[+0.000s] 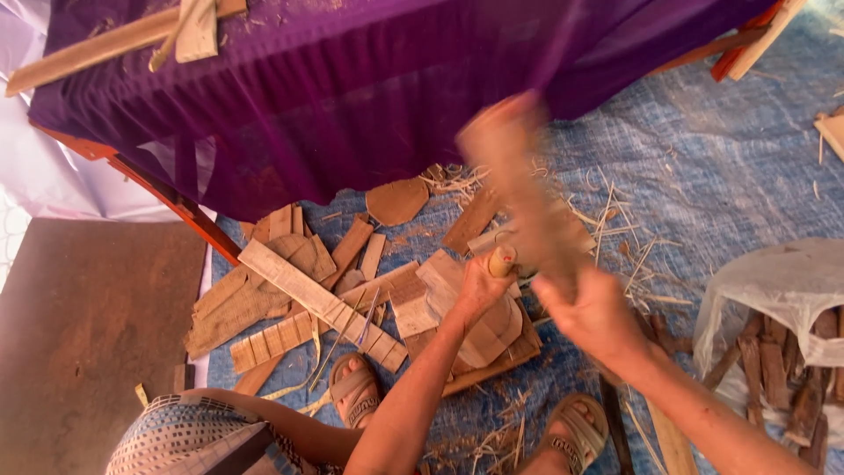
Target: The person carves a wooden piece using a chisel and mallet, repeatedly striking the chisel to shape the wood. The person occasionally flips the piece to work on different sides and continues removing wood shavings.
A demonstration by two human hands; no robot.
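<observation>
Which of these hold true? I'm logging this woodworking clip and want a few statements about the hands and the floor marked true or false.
1. The right hand grips a blurred wooden mallet. True.
2. The left hand is empty. False: it holds a small wooden-handled tool.
3. Flat wooden offcuts lie on a blue woven tarp. True.
4. A green cloth covers the table. False: the draped cloth is purple.
5. The feet are bare. False: they wear brown strapped sandals.

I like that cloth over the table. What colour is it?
The cloth is purple, seen in the head view.
</observation>
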